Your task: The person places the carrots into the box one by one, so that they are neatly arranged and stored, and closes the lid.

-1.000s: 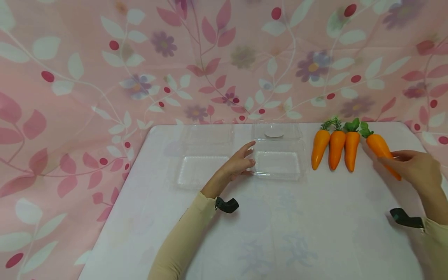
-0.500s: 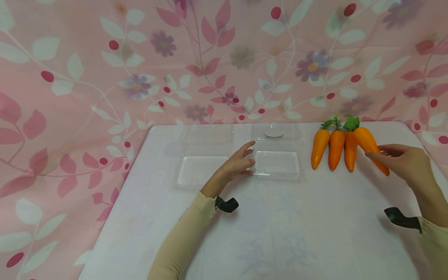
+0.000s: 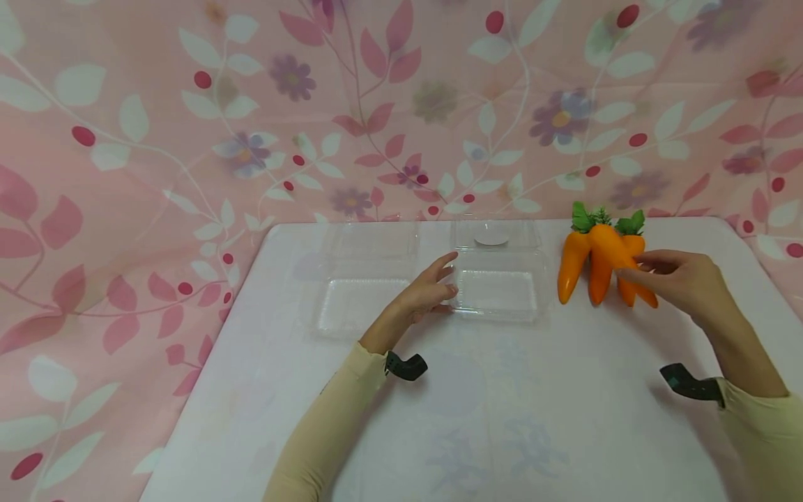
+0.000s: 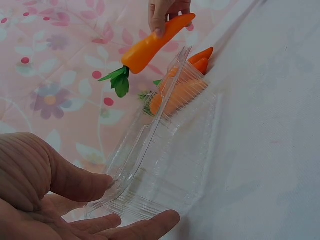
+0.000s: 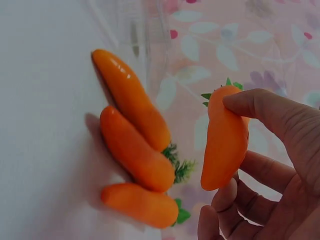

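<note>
In the head view my right hand [image 3: 680,279] pinches an orange toy carrot [image 3: 611,244] with green leaves, thumb on one side and fingers on the other. This carrot is held up over the other carrots and overlaps them. Beneath it lie three more, among them a left carrot [image 3: 571,268] and a middle carrot [image 3: 600,279], tips toward me. My left hand [image 3: 422,296] has its fingers spread at the left end of a clear plastic box [image 3: 495,317]. In the left wrist view its thumb and fairly straight fingers are right at the box's rim.
A second clear plastic box [image 3: 332,328] with its lid raised stands to the left, partly behind my left hand. Both boxes stand toward the back of the white-covered table [image 3: 502,432]. A pink floral cloth [image 3: 401,104] hangs behind.
My right hand has carried its carrot leftward from the right end of the row and over the other carrots. My left hand has stayed at the box.
</note>
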Demonstrator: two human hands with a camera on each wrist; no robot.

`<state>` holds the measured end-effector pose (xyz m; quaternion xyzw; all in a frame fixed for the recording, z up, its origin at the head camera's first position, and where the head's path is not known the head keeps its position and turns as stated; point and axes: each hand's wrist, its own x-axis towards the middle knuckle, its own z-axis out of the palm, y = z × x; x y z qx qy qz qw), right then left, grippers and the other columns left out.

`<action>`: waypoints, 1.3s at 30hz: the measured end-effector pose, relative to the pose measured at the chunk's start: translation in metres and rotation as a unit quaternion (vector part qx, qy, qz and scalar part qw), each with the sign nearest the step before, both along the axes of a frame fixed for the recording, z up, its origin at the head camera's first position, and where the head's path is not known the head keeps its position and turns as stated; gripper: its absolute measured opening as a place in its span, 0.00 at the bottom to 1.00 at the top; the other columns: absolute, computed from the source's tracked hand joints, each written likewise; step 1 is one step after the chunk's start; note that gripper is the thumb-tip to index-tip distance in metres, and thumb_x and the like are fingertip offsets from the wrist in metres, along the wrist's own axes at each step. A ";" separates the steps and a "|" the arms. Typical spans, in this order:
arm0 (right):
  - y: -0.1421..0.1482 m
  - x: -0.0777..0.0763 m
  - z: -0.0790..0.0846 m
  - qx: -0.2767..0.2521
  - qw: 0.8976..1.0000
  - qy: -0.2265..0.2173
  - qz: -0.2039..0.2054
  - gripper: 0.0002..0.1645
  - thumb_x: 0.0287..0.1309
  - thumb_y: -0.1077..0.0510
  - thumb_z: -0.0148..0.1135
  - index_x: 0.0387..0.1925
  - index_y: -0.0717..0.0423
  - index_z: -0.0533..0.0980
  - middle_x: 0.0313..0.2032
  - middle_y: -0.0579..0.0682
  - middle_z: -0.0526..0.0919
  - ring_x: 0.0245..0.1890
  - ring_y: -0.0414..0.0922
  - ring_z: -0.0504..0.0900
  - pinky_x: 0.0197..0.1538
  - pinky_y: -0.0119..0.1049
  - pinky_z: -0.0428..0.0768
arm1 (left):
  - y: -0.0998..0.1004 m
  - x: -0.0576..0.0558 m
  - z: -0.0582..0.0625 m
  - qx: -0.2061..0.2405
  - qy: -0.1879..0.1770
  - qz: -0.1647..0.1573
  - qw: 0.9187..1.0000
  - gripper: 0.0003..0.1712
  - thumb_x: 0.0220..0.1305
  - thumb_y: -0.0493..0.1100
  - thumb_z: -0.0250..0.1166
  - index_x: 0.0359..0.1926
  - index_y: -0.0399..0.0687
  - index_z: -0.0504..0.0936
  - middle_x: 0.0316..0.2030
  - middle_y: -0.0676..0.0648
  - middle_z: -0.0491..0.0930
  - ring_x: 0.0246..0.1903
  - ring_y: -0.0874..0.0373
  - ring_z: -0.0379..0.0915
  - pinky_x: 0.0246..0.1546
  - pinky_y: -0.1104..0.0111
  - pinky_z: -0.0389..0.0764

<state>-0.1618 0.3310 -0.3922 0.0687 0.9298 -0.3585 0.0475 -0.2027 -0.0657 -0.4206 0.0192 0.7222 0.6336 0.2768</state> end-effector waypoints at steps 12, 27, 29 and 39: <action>-0.034 -0.010 0.006 -0.034 0.998 0.025 0.040 0.44 0.54 0.34 0.68 0.59 0.65 0.76 0.47 0.61 0.80 0.44 0.51 0.73 0.33 0.26 0.76 | 0.000 -0.001 -0.002 -0.005 0.002 -0.004 1.000 0.44 0.66 0.28 0.55 0.77 0.62 0.54 0.75 0.43 0.51 0.61 0.44 0.66 0.53 0.49 0.77; -0.075 -0.014 0.013 -0.075 0.993 0.030 0.085 0.40 0.51 0.37 0.72 0.55 0.63 0.79 0.42 0.57 0.80 0.39 0.51 0.75 0.32 0.31 0.79 | 0.001 -0.002 -0.002 -0.006 0.000 -0.004 1.000 0.44 0.65 0.29 0.56 0.77 0.63 0.54 0.75 0.43 0.51 0.64 0.43 0.64 0.54 0.49 0.77; -0.080 -0.015 0.014 -0.077 0.993 0.025 0.089 0.40 0.50 0.36 0.72 0.55 0.62 0.79 0.42 0.57 0.80 0.38 0.51 0.75 0.31 0.32 0.79 | 0.001 -0.002 -0.002 -0.005 0.000 -0.005 1.000 0.44 0.65 0.29 0.56 0.77 0.62 0.53 0.75 0.43 0.51 0.64 0.43 0.64 0.54 0.49 0.77; -0.107 -0.021 0.011 -0.076 0.990 0.027 0.118 0.38 0.49 0.36 0.74 0.52 0.59 0.81 0.39 0.54 0.80 0.38 0.50 0.74 0.30 0.34 0.77 | 0.000 -0.003 -0.002 -0.002 -0.007 -0.007 1.000 0.44 0.65 0.29 0.55 0.77 0.61 0.53 0.76 0.43 0.50 0.65 0.44 0.62 0.54 0.49 0.77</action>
